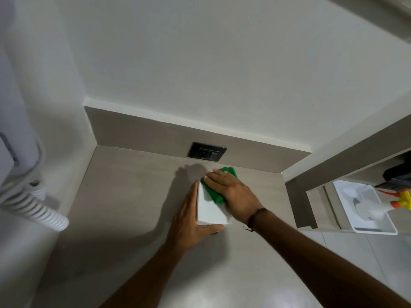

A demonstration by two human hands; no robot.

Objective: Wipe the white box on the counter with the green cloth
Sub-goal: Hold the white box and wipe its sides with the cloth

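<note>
A white box (pixel 210 211) stands on the grey counter (pixel 124 196), near the back wall. My left hand (pixel 189 225) clasps its left side, with the thumb bent around the near bottom corner. My right hand (pixel 233 195) lies flat on top of the box and presses a green cloth (pixel 214 195) against it. The cloth sticks out past my fingertips at the far end and under my palm at the near end. Most of the box's top is hidden by the cloth and hand.
A black wall socket (pixel 207 151) sits in the grey backsplash just behind the box. At the left hangs a white appliance with a ribbed hose (pixel 35 207). To the right, a lower shelf holds a white tray (pixel 367 210) with a spray bottle (pixel 398 202).
</note>
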